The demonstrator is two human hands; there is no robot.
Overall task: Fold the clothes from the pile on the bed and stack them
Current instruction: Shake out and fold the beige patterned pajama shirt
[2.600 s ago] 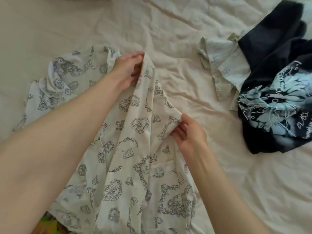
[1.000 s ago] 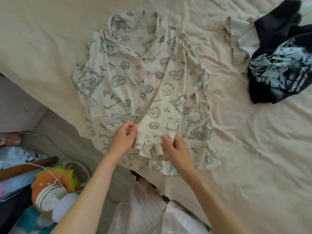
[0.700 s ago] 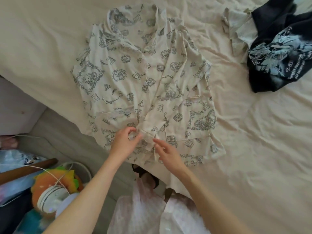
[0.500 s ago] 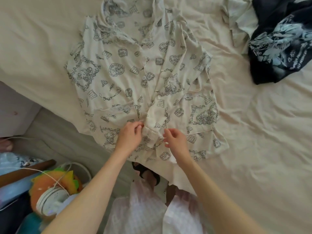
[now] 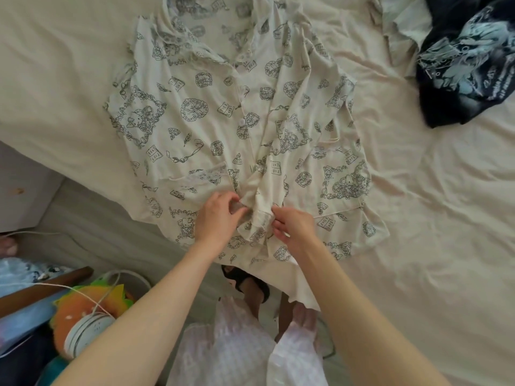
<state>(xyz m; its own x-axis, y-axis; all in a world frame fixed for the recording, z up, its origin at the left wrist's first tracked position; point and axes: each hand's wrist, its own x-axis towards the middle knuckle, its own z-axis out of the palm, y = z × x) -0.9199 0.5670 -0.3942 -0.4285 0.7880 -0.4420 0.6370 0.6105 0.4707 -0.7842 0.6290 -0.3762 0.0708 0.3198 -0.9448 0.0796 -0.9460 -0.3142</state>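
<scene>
A cream pyjama shirt (image 5: 223, 129) printed with dark line drawings of hearts, books and small figures lies spread front-up on the bed, its collar toward the far side and its hem hanging just over the near edge. Its buttoned front is open lower down, the placket bunched at the hem. Toward the bed's far right corner sits the pile (image 5: 457, 59): a dark garment with a pale blue print, touching a crumpled pale one.
</scene>
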